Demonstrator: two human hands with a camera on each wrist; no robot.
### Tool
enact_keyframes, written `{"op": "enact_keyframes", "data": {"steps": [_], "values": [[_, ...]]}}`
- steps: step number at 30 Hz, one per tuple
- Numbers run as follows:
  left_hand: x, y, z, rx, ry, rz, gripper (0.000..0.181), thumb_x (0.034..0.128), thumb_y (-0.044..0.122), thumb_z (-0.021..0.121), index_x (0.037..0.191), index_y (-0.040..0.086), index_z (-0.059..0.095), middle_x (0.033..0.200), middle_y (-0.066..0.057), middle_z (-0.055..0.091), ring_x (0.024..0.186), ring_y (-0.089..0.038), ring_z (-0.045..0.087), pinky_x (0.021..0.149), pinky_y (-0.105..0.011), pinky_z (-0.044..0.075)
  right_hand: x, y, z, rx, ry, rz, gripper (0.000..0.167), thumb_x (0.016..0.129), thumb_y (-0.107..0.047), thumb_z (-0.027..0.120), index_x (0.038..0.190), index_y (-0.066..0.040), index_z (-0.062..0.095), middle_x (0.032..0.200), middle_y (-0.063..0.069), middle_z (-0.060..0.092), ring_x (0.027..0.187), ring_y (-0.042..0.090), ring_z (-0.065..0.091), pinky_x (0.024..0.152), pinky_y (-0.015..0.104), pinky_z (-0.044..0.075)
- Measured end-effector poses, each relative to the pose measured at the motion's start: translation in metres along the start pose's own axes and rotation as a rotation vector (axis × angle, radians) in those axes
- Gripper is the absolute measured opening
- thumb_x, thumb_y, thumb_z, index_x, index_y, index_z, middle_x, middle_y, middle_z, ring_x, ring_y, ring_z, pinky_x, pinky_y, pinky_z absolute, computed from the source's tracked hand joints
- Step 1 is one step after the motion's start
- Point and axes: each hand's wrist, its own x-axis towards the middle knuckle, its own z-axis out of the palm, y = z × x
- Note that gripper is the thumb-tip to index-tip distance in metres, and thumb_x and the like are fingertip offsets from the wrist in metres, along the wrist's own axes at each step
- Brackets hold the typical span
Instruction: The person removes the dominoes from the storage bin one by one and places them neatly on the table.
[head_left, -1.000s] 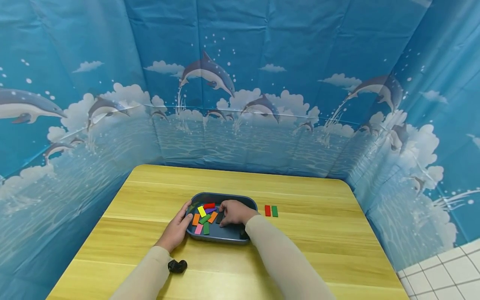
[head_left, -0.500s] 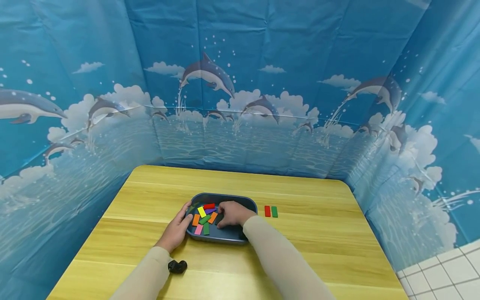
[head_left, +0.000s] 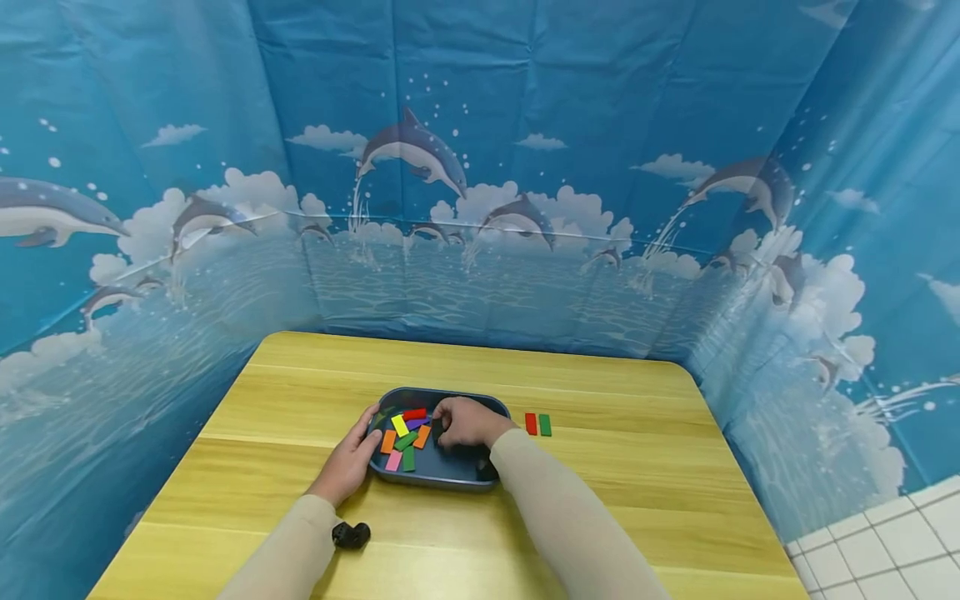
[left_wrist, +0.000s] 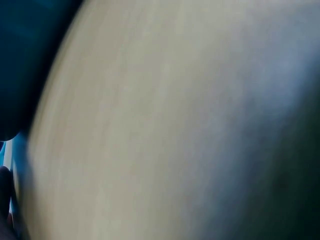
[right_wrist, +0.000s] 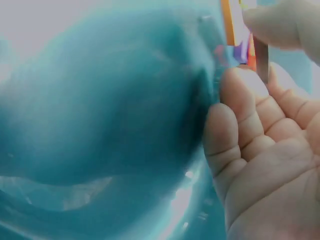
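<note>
A dark blue-grey tray stands on the wooden table, with colored flat rectangular blocks in its left half. My left hand grips the tray's left end, thumb at the rim. Inside the tray, my right hand pinches a black block between thumb and fingers. In the right wrist view the dark block shows as a thin edge by the thumb. Near it lie an orange block, a purple block and a red block. The left wrist view is too blurred to show the hand.
To the right of the tray, a red block and a green block lie side by side on the table. A small black device sits at my left wrist. A dolphin-print curtain surrounds the table.
My right fingers have closed on the black block, which now stands more upright in them. The left hand keeps its place on the tray. The head view has shifted slightly.
</note>
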Motion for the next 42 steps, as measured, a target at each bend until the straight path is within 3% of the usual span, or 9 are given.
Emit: {"op": "enact_keyframes", "data": {"steps": [14, 22, 27, 34, 42], "values": [[-0.002, 0.0, 0.0, 0.002, -0.009, 0.013, 0.054, 0.1143, 0.044, 0.04, 0.166, 0.043, 0.024, 0.176, -0.011, 0.024, 0.162, -0.04, 0.021, 0.13, -0.061, 0.017, -0.023, -0.008, -0.036, 0.172, 0.059, -0.047, 0.044, 0.089, -0.006, 0.079, 0.131, -0.008, 0.064, 0.106, 0.005, 0.062, 0.094, 0.021, 0.061, 0.086, 0.035, 0.058], [-0.003, 0.001, -0.001, -0.01, -0.016, 0.023, 0.055, 0.1146, 0.043, 0.039, 0.167, 0.041, 0.023, 0.177, -0.01, 0.022, 0.163, -0.039, 0.018, 0.131, -0.061, 0.016, -0.042, 0.007, -0.063, 0.236, 0.111, -0.051, 0.049, 0.095, -0.004, 0.072, 0.142, -0.006, 0.059, 0.112, 0.009, 0.059, 0.089, 0.02, 0.059, 0.078, 0.031, 0.052], [-0.002, 0.001, -0.001, 0.005, -0.015, 0.026, 0.055, 0.1144, 0.045, 0.038, 0.167, 0.042, 0.023, 0.177, -0.01, 0.021, 0.163, -0.039, 0.018, 0.131, -0.061, 0.016, -0.059, 0.032, -0.083, 0.218, 0.173, -0.008, 0.049, 0.098, -0.009, 0.071, 0.145, -0.008, 0.059, 0.117, 0.009, 0.06, 0.093, 0.02, 0.062, 0.076, 0.032, 0.052], [-0.003, 0.001, -0.001, 0.016, -0.017, 0.02, 0.055, 0.1144, 0.045, 0.038, 0.167, 0.043, 0.021, 0.176, -0.011, 0.023, 0.162, -0.041, 0.022, 0.13, -0.063, 0.018, -0.086, 0.079, -0.104, 0.222, 0.254, 0.086, 0.049, 0.097, -0.009, 0.07, 0.145, -0.009, 0.06, 0.121, 0.012, 0.063, 0.104, 0.026, 0.063, 0.082, 0.035, 0.057], [-0.004, 0.004, -0.001, 0.021, -0.017, 0.012, 0.056, 0.1145, 0.044, 0.038, 0.167, 0.042, 0.021, 0.176, -0.013, 0.022, 0.162, -0.041, 0.02, 0.13, -0.063, 0.017, -0.114, 0.133, -0.109, 0.19, 0.281, 0.195, 0.051, 0.097, -0.008, 0.069, 0.147, -0.006, 0.059, 0.124, 0.013, 0.061, 0.109, 0.028, 0.058, 0.085, 0.036, 0.052]]}}
